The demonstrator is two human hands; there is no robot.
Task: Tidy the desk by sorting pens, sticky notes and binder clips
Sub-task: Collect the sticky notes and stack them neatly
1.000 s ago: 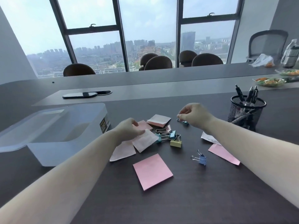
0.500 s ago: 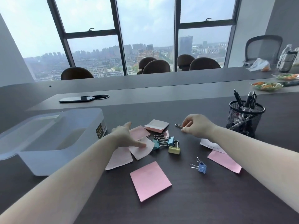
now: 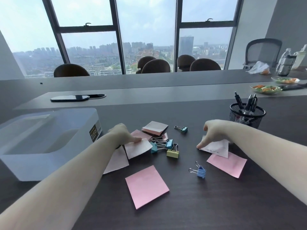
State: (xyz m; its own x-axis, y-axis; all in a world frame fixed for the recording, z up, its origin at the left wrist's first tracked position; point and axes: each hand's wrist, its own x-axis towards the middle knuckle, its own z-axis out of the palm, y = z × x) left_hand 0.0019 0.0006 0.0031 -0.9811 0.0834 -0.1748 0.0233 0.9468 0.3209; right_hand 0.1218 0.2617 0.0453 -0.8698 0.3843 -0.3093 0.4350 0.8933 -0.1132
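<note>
Pink and pale sticky notes lie scattered on the dark desk (image 3: pixel 191 205). My left hand (image 3: pixel 123 134) pinches the corner of a pale note (image 3: pixel 138 149). My right hand (image 3: pixel 213 131) pinches a written white note (image 3: pixel 217 147) that overlaps a pink note (image 3: pixel 227 165). A large pink note (image 3: pixel 147 185) lies nearest me. Binder clips sit between my hands: a teal, blue and yellow cluster (image 3: pixel 166 146), a teal one (image 3: pixel 181 128) farther back, and a blue one (image 3: pixel 199 170) in front. A folded note stack (image 3: pixel 155 127) lies behind the cluster.
A clear plastic box (image 3: pixel 48 138) with its lid leaning stands at the left. A black mesh cup (image 3: pixel 245 117) holding several pens stands at the right. Food bowls (image 3: pixel 265 88) and bottles (image 3: pixel 286 63) sit far right. A phone (image 3: pixel 69 97) lies on the raised ledge.
My right hand has let go of the teal binder clip, which now lies on the desk, and moved right onto the written white note. My left hand has closed on the pale note's corner.
</note>
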